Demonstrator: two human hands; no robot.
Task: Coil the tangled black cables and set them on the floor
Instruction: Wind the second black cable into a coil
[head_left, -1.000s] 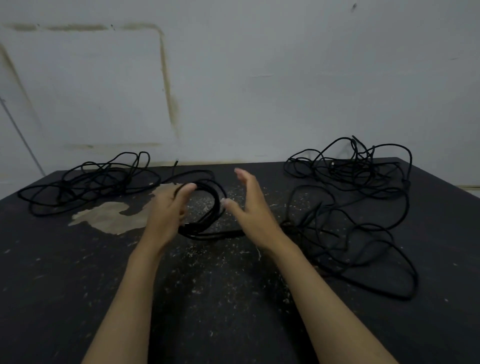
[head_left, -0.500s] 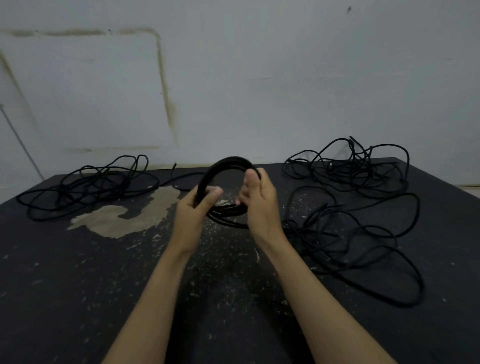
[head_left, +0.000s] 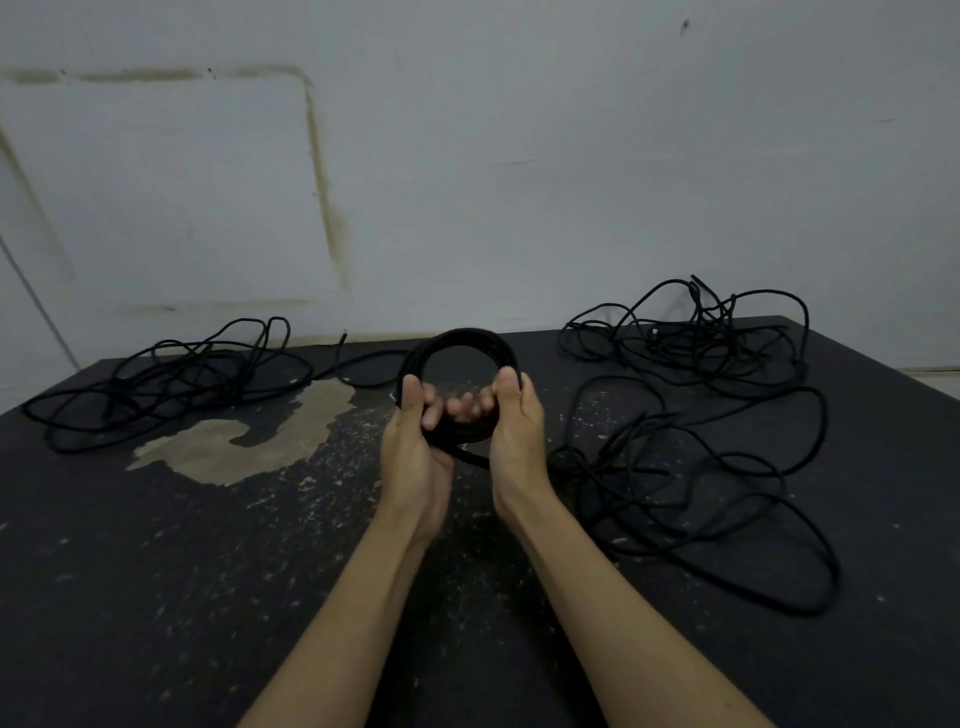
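**Holding a coiled black cable upright over the dark surface**

Gripping from both sides: left hand (head_left: 415, 457) and right hand (head_left: 519, 441) each curl round the lower part of a coiled black cable (head_left: 457, 345), thumbs up along its near face, fingertips showing through the ring's opening. Both grips are closed on the coil. Coil stands upright, clear of the black surface (head_left: 156, 571), roughly centred and toward the far side.

A loose strand leaves the bottom of the coil between the hands and runs right into a sprawling tangle (head_left: 701, 493) lying on the surface, just beside the right wrist. A second, denser tangle (head_left: 691, 343) sits at the far right, touching or nearly touching the wall (head_left: 519, 156). A third tangle (head_left: 166, 379) lies far left; one strand from it trails toward the coil.

Surface is scuffed, with a bare tan patch (head_left: 239, 441) between the left tangle and the hands. Wall is grey-white, marked by a brownish rectangular stain outline.
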